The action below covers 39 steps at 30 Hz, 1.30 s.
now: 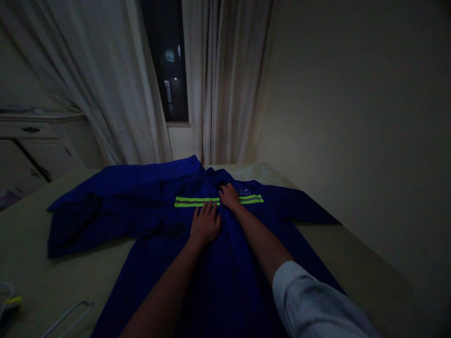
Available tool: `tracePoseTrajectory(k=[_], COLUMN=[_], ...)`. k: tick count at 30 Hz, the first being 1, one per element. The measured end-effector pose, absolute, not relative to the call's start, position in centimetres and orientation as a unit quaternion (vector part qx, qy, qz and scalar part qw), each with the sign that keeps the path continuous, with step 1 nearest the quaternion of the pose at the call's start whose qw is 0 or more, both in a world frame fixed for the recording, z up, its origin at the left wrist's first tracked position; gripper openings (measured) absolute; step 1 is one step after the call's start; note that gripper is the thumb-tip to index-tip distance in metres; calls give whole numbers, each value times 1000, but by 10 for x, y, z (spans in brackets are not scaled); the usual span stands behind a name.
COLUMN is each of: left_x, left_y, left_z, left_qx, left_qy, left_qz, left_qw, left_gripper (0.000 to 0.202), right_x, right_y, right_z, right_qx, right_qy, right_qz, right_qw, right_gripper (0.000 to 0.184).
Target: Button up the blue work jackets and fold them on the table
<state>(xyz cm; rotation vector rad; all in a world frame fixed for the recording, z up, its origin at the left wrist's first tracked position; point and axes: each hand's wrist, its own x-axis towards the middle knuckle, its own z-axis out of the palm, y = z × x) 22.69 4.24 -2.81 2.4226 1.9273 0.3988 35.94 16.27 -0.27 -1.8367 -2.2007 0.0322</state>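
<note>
A dark blue work jacket [158,220] lies spread front up on a bed, its sleeves out to both sides. A yellow-green reflective strip [186,202] crosses its chest, with small printing on the chest at the right. My left hand [206,224] rests flat on the front, fingers apart, their tips at the strip's lower edge. Higher up, near the collar, my right hand [229,195] has its fingers curled onto the front opening, gripping the cloth. Its fingertips are partly hidden in the dim light.
At the lower left a thin wire hanger [72,315] lies on the bed [21,249], near a dark and yellow item [12,303] cut off by the frame. Curtains [229,84] and a dark window stand behind. A wall [369,141] borders the right; a cabinet [38,145] is at left.
</note>
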Motion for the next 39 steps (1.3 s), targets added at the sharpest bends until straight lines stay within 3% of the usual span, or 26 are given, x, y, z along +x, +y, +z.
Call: tracePoseTrajectory(k=[10, 23, 29, 39], left_x=[228, 225, 224, 224], left_y=[42, 41, 75, 111], left_z=[-29, -22, 1, -30], left_qx=[774, 784, 796, 808], left_qy=[616, 608, 594, 579], left_qz=[143, 122, 118, 105], left_qw=[11, -4, -21, 22], left_gripper=[62, 58, 42, 61], right_x=[369, 369, 365, 367], right_y=[171, 152, 152, 158], right_z=[-21, -11, -11, -17], right_qx=[-599, -613, -620, -600], right_qy=[-763, -772, -767, -783], right_qz=[17, -8, -32, -44], right_qw=[244, 168, 163, 156], right_gripper=[18, 28, 26, 25])
